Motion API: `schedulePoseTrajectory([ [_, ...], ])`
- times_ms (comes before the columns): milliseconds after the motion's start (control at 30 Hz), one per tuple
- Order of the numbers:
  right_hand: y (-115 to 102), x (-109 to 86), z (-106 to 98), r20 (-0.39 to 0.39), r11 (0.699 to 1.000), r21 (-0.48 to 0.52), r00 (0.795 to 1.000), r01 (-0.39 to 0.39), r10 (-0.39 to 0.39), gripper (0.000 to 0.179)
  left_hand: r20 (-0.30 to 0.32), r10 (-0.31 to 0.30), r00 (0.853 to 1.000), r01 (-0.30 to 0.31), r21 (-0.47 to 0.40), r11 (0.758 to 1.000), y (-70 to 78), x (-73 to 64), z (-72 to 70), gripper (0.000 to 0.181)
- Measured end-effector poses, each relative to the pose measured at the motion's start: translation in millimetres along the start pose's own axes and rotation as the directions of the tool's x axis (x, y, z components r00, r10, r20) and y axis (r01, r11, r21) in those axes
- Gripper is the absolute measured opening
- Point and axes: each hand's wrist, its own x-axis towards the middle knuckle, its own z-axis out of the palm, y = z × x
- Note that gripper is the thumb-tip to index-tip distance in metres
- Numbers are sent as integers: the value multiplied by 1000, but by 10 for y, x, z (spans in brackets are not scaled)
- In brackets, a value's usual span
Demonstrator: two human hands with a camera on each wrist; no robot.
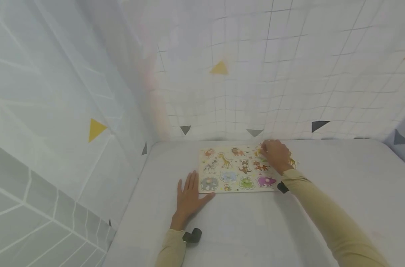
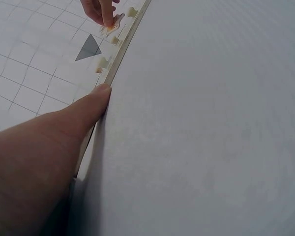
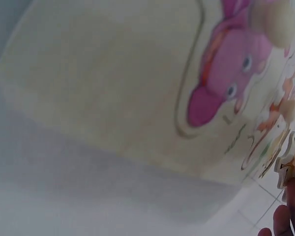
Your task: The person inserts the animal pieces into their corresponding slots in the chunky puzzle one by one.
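Observation:
A wooden animal puzzle board [image 1: 237, 149] lies on the white table, with several knobbed pieces such as a grey elephant [image 1: 206, 184], a green frog [image 1: 247, 183] and a purple hippo [image 1: 265, 181]. My left hand [image 1: 189, 198] rests flat at its front left corner, fingers straight along the left side and thumb [image 2: 96, 105] against the front edge. Over the back right part, my right hand [image 1: 277, 154] pinches a small puzzle piece [image 3: 286, 168], tilted up from the board; which animal it is, I cannot tell. A yellow spotted figure [image 1: 292, 162] shows partly behind that hand.
The white table [image 1: 239, 230] extends around the board. Behind it hangs a white grid-patterned cloth [image 1: 255, 92] with grey and yellow triangles, and another patterned cloth [image 1: 55, 148] stands at the left. Black wrist devices [image 1: 193, 235] sit at both wrists.

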Motion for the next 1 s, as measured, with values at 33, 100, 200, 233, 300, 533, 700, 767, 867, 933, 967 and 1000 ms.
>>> schedulePoseTrajectory([
  [33, -9, 9, 18, -4, 1000, 2, 1000, -2, 2, 14, 1, -2, 1000, 2, 1, 1000, 6, -4, -11, 105],
  [100, -29, 26, 49, -10, 1000, 1, 1000, -3, 3, 13, 4, -4, 1000, 4, -7, 1000, 17, -11, -34, 104],
  [200, -67, 38, 73, -14, 1000, 6, 1000, -10, 11, 12, 4, -3, 1000, 3, -18, 1000, 17, -12, -26, 105],
  [233, -77, 40, 80, -15, 1000, 9, 1000, -12, 13, 12, 4, -1, 1000, 1, -21, 1000, 14, -9, -21, 105],
  [300, -104, 42, 82, -9, 1000, 13, 1000, -19, 19, 11, 9, -5, 1000, 6, -9, 1000, 1, -3, 2, 105],
  [533, -87, 81, 165, -1, 999, -9, 999, -43, 43, 17, 5, -6, 1000, 5, 24, 1000, -38, 23, 55, 107],
  [700, -24, 57, 202, -15, 998, -3, 998, -57, 57, 19, 19, -9, 1000, 9, 19, 1000, 12, 5, 4, 105],
  [767, 4, 49, 221, -10, 998, 3, 998, -60, 60, 19, 27, -16, 1000, 15, 33, 999, 15, 7, -5, 105],
  [867, 25, 39, 234, 8, 999, 9, 999, -54, 54, 19, 34, -24, 999, 22, 42, 999, 12, 12, -13, 105],
  [933, 35, 32, 240, 23, 999, 16, 999, -50, 49, 18, 34, -26, 999, 25, 39, 999, 4, 15, -9, 106],
  [967, 38, 28, 241, 31, 999, 21, 998, -49, 48, 18, 32, -26, 999, 25, 31, 999, 3, 14, -8, 105],
  [1000, 39, 21, 240, 41, 999, 22, 998, -50, 49, 18, 31, -23, 999, 22, 28, 999, -2, 13, 2, 106],
])
